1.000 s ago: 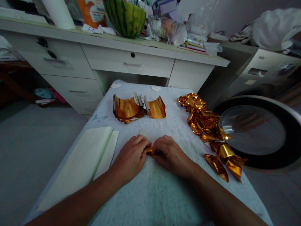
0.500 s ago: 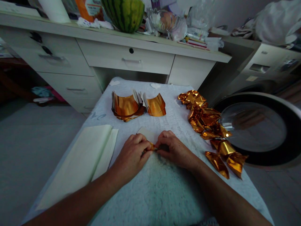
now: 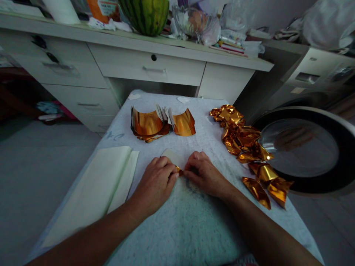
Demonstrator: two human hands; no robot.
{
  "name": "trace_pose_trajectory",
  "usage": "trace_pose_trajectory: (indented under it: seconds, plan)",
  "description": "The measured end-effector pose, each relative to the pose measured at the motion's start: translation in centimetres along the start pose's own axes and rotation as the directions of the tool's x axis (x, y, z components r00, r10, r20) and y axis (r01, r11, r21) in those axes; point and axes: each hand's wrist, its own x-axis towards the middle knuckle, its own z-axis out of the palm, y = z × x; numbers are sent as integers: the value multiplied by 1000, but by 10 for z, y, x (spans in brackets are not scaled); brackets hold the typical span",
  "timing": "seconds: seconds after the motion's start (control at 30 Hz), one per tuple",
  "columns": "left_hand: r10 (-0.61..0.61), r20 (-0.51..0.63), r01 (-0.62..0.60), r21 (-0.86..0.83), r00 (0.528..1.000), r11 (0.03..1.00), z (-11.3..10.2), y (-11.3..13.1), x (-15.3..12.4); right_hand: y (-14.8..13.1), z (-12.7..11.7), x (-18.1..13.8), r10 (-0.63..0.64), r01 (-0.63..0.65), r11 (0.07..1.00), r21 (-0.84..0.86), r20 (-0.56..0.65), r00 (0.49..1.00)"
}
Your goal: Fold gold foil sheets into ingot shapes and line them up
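Between my hands lies a sheet of gold foil paper (image 3: 175, 157), its pale back facing up and a strip of its near edge turned over to gold. My left hand (image 3: 158, 181) pinches that edge, fingers closed. My right hand (image 3: 203, 171) has its thumb and fingertips together at the strip's right end. Beyond them stand curved stacks of gold foil sheets (image 3: 148, 123), a larger one and a smaller one (image 3: 184, 123) side by side. Several folded gold foil pieces (image 3: 240, 138) lie in a row to the right.
A cloth (image 3: 166, 229) with a faint pattern covers the table. On its left rests folded pale paper (image 3: 88, 192). A white drawer desk (image 3: 155, 70) stands behind, bearing a watermelon (image 3: 145, 16). At right, a washing machine's round door (image 3: 305, 147) hangs open beside the table.
My right fingertips have shifted slightly along the turned edge, and a little more gold shows between the hands. The view has tilted slightly; the stacks and folded pieces stay put.
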Motion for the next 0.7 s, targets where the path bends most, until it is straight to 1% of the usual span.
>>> trace_pose_trajectory:
  seconds: [0.13, 0.3, 0.4, 0.7]
  plan:
    - [-20, -25, 21, 48, 999, 999, 3, 1, 1, -3, 4, 1, 68, -69, 997, -30, -31, 997]
    - [-37, -78, 42, 60, 996, 997, 7, 2, 1, -7, 7, 2, 139, -142, 989, -41, -66, 988]
    - [-28, -105, 36, 74, 994, 997, 9, 3, 1, -8, 8, 2, 158, -161, 986, -40, -83, 984]
    - [-4, -108, 21, 158, 994, 987, 10, 4, 3, -8, 9, 3, 187, -190, 982, -13, -104, 977]
